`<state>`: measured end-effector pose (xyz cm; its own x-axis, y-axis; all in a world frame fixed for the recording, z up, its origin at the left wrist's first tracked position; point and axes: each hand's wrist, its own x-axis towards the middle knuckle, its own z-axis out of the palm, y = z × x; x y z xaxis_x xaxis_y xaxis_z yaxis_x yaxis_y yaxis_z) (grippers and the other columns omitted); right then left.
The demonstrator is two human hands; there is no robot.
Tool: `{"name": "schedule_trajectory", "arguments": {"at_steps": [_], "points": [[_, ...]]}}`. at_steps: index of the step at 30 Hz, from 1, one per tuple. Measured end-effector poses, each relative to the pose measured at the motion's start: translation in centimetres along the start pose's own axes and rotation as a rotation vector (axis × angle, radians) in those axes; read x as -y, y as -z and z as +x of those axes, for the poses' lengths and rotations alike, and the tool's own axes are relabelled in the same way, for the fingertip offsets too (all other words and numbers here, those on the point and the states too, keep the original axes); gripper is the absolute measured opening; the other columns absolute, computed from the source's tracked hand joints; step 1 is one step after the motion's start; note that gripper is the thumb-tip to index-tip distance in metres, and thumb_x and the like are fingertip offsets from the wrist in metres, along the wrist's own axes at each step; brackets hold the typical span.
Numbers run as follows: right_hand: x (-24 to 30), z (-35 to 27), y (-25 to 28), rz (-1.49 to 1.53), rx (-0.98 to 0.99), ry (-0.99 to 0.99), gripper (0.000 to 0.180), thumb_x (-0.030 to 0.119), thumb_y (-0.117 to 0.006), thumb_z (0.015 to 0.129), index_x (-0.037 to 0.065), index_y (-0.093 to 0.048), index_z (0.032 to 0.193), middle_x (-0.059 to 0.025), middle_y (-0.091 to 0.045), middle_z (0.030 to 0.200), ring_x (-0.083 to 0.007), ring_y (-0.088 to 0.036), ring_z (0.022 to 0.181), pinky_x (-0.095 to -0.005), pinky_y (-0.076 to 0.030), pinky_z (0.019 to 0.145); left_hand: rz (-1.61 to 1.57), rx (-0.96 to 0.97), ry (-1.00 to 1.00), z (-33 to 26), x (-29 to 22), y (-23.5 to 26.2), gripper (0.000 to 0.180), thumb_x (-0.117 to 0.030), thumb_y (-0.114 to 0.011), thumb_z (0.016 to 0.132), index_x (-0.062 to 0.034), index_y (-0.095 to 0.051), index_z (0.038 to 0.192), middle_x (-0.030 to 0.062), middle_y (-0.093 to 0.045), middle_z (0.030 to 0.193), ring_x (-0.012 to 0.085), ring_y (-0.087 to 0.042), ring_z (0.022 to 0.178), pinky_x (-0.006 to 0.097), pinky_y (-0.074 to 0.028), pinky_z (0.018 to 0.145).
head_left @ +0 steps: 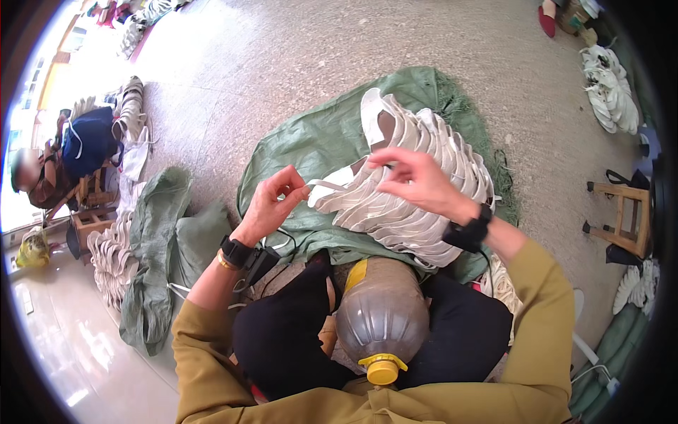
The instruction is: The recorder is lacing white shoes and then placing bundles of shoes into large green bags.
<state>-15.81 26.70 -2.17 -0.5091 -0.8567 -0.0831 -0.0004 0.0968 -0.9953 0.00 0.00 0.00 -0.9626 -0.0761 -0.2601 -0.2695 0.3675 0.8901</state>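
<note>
A nested stack of curved white fabric pieces [431, 205], which look like shoe uppers, lies on a green woven sack [296, 148] in front of me. To its left, my left hand [270, 203] pinches the end of a narrow white strip [327, 185] between thumb and fingertips. The strip runs toward the nearest piece of the stack. Over the upper part of the stack is my right hand [418, 182], its fingers bent and apart, with nothing visible in them. Between my knees leans a large clear plastic bottle [385, 311] with a yellow cap [383, 371].
Another green sack [159, 261] and more stacked white pieces [113, 254] lie to the left. Beyond them a person [53, 166] sits bent over. On the right are a wooden stool [632, 215] and a white bundle [609, 92]. Dark cables [286, 254] hang by my left wrist.
</note>
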Motion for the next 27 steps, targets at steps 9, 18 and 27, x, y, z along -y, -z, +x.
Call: {"name": "schedule_trajectory", "arguments": {"at_steps": [9,18,27], "points": [[-2.7,1.3,-2.8,0.304,0.209,-0.271,0.017,0.012,-0.065,0.091,0.0,-0.067,0.103,-0.0029,-0.067,0.084,-0.0067,-0.062,0.069,-0.0226,-0.052,0.063,0.019,0.07,0.007,1.3,-1.0,-0.4,0.009,-0.006,-0.062,0.093,-0.0017,-0.056,0.088,0.0021,-0.06,0.082,0.0079,-0.058,0.082,0.025,-0.046,0.074],[-5.5,-0.7,-4.6,0.232,0.055,-0.297,0.013,0.012,-0.068,0.087,0.0,-0.07,0.088,-0.0037,-0.069,0.073,-0.007,-0.063,0.068,-0.023,-0.049,0.061,0.229,0.13,-0.174,2.1,-1.6,-5.4,0.03,-0.003,-0.071,0.079,-0.0026,-0.061,0.107,0.0096,-0.064,0.099,0.027,-0.063,0.097,0.035,-0.048,0.086],[-4.9,-2.5,-5.3,0.384,0.043,-0.416,0.018,0.018,-0.068,0.088,0.001,-0.071,0.089,-0.0031,-0.07,0.075,-0.0076,-0.064,0.07,-0.024,-0.05,0.063,-0.021,0.344,0.017,2.1,0.3,-6.8,0.011,-0.004,-0.066,0.088,0.0002,-0.057,0.09,0.0043,-0.065,0.081,0.0109,-0.065,0.081,0.028,-0.054,0.076]]}}
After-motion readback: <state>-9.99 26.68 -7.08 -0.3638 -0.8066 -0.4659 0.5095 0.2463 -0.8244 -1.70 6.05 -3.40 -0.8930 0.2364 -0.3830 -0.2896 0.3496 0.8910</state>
